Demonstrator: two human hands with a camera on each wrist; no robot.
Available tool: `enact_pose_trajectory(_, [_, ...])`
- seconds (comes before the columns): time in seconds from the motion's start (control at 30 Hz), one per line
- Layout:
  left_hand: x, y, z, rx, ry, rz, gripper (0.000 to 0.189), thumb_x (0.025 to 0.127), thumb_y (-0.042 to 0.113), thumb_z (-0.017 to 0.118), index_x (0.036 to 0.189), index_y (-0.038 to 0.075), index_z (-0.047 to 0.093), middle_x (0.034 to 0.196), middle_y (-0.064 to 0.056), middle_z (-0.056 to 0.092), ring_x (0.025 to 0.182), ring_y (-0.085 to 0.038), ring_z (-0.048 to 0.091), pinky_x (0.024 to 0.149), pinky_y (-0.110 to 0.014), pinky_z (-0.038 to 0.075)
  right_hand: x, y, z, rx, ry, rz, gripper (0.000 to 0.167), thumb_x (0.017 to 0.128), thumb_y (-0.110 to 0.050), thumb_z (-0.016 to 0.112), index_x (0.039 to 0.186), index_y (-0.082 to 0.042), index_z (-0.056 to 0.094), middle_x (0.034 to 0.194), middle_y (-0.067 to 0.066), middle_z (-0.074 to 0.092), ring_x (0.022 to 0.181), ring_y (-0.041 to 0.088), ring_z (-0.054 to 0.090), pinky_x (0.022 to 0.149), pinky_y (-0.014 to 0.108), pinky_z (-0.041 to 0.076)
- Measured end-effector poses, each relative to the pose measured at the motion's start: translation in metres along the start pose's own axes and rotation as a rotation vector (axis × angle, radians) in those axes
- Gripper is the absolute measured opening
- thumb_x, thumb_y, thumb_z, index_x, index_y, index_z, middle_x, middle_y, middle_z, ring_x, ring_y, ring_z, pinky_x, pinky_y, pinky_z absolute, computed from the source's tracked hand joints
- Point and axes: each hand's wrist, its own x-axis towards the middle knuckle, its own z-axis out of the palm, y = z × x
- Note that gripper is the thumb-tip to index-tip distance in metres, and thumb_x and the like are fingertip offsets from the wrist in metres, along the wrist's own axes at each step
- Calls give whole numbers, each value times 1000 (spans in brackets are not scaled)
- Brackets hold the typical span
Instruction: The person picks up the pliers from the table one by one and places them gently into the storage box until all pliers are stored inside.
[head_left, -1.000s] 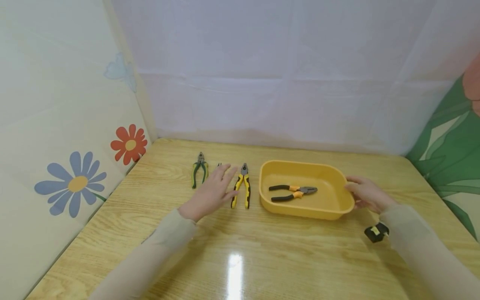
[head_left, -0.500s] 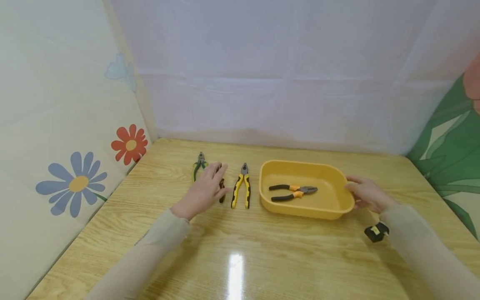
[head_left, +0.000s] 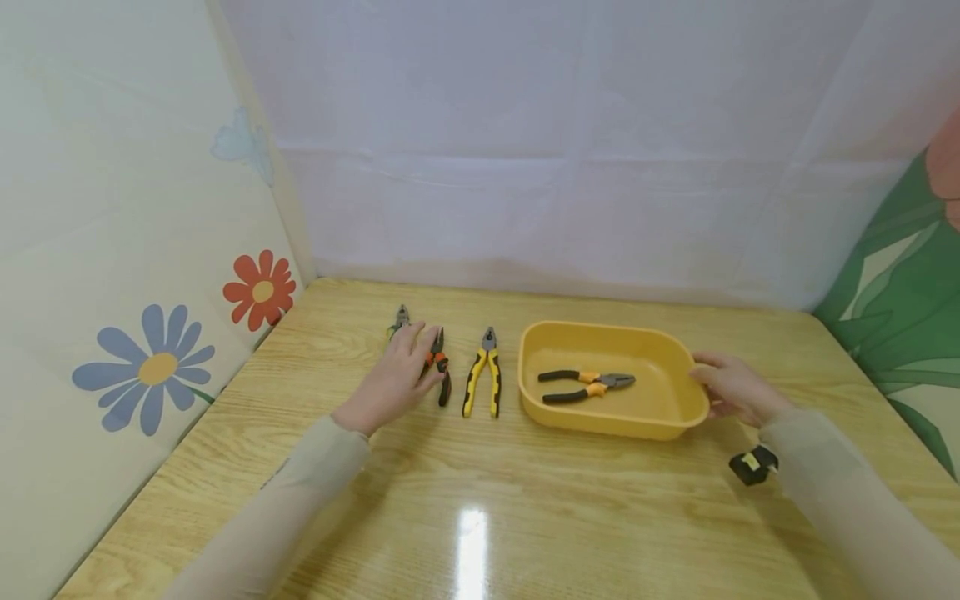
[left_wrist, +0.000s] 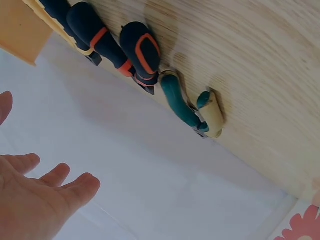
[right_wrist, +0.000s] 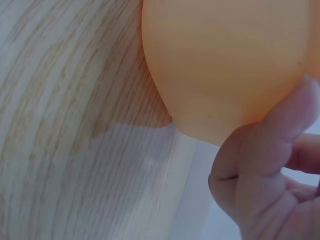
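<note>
My left hand [head_left: 390,379] hovers over the green-handled pliers [head_left: 402,316], hiding most of their handles, its fingers loosely extended. In the left wrist view that hand [left_wrist: 45,195] holds nothing, and both handles of the green pliers [left_wrist: 180,102] show. Just right of the hand lie long-nose pliers [head_left: 442,367] with black and red handles, partly covered by the fingertips. Beyond them are yellow-and-black pliers [head_left: 482,375]. My right hand [head_left: 738,387] grips the right end of a yellow plastic basin [head_left: 607,423], thumb and fingers at its rim. Black-and-orange pliers [head_left: 588,386] lie inside the basin.
The wooden table [head_left: 585,517] runs back to a white cloth backdrop [head_left: 525,217]. A flower-printed sheet [head_left: 120,250] stands on the left. A small black object [head_left: 752,465] is beside the right wrist.
My left hand has moved left, from between the yellow and long-nose pliers to over the green ones, uncovering the long-nose pliers. The right hand and basin stay put.
</note>
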Motion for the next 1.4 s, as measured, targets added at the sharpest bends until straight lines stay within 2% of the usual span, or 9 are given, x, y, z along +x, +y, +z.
enact_pose_trajectory(0.07, [0,-3,0,4,-6,-13,68,96,21,64,148,-5,29,148,-33,26,138,-48,23,109,-56,29,0,0,0,1,1,0,58,104,-13,34,145,19,6,84,-1,62,70,10,61,57,27,53])
enact_pose_trajectory(0.27, [-1,-10,1,26,32,-2,69,94,19,66,146,-9,31,145,-35,28,135,-50,27,105,-57,33,1,1,-1,-5,2,-1,59,104,-13,34,145,19,6,85,-1,62,70,10,61,57,27,54])
enact_pose_trajectory(0.53, [0,-20,3,35,31,-39,69,95,21,65,146,-11,30,146,-35,28,135,-51,27,110,-56,26,1,1,-1,3,-5,-2,59,103,-13,34,145,18,7,84,0,62,70,11,61,58,28,54])
enact_pose_trajectory(0.7, [0,-26,5,40,36,-57,69,94,19,66,146,-11,30,145,-33,29,135,-49,28,110,-55,27,1,1,-1,-1,-4,6,60,103,-13,34,145,18,5,84,0,62,70,10,61,58,28,54])
enact_pose_trajectory(1.13, [2,-44,10,148,-19,-56,70,97,24,62,145,-13,28,141,-38,32,132,-52,31,112,-55,21,1,2,1,-7,5,0,58,103,-12,34,145,17,7,82,-1,60,68,10,60,57,27,53])
enact_pose_trajectory(1.4, [4,-52,13,134,-48,-102,72,97,27,61,145,-14,27,141,-39,30,131,-54,31,112,-55,22,1,3,0,-8,2,-9,58,103,-13,34,145,17,8,82,-1,60,67,10,60,56,27,53])
